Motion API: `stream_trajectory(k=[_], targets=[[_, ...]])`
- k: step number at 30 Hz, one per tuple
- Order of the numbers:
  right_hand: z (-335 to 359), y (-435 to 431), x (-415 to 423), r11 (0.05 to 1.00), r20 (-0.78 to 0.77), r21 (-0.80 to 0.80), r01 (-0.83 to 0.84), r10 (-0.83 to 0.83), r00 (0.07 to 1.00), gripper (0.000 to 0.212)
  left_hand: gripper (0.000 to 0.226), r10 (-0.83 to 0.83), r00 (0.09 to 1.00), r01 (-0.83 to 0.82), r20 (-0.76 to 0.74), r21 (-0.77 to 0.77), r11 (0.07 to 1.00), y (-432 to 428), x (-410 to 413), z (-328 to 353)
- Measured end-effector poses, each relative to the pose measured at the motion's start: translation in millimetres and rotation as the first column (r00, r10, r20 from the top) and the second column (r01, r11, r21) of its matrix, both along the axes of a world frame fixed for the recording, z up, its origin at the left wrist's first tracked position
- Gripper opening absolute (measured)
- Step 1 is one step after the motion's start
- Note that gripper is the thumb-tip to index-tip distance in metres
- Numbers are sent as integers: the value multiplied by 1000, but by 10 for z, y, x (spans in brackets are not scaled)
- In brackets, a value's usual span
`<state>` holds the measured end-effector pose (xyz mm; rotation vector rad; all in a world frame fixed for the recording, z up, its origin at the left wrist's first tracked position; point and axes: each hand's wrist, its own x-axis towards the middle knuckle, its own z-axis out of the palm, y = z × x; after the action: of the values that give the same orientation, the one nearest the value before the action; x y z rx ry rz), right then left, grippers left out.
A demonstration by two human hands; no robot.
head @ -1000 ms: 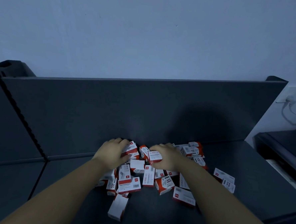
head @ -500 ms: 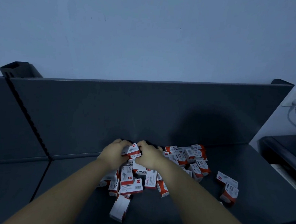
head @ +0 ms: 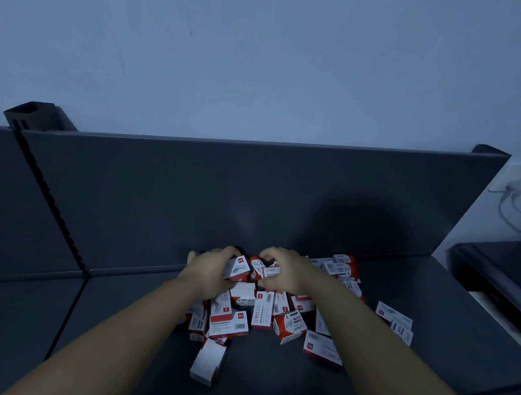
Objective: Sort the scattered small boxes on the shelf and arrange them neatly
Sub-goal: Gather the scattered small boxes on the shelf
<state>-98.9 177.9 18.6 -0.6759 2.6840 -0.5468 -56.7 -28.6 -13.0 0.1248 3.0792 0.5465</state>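
Note:
Several small red-and-white boxes (head: 263, 310) lie in a loose heap on the dark grey shelf (head: 429, 314), close to its back panel. My left hand (head: 210, 270) curls over one red-and-white box (head: 239, 267) at the back of the heap and grips it. My right hand (head: 285, 273) curls round another small box (head: 270, 271) right beside it. The two hands sit a few centimetres apart. One box (head: 208, 362) lies alone nearer to me, and two boxes (head: 398, 323) lie off to the right.
The shelf's upright back panel (head: 253, 197) rises behind the heap. A slotted black upright (head: 51, 203) divides this bay from the left one. A dark cabinet (head: 498, 279) stands at the right, with a wall socket and cable (head: 510, 188) above it.
My right hand moved left towards my left hand, then back a little to the right. Both hands stay at the back of the heap. The boxes on the right side have shifted.

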Motion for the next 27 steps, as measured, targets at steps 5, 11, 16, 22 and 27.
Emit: stream_trajectory(k=[5,11,16,22,27], targets=[[2,296,19,971,11,237,29,-32,999,61,55,65,997,-65,30,-22,998,-54,27,3],[-114,265,62,947,-121,316,53,-15,992,60,41,24,1000,-25,9,40,999,-93,120,12],[-102,204,93,958,-121,265,110,-81,989,58,42,-14,1000,13,8,124,992,-238,268,11],[108,55,214,987,-97,83,139,-131,987,64,28,61,995,-33,-75,330,943,-522,421,196],[289,-165,409,993,-97,-69,96,-102,990,45,39,119,992,-105,-48,230,967,-912,570,342]])
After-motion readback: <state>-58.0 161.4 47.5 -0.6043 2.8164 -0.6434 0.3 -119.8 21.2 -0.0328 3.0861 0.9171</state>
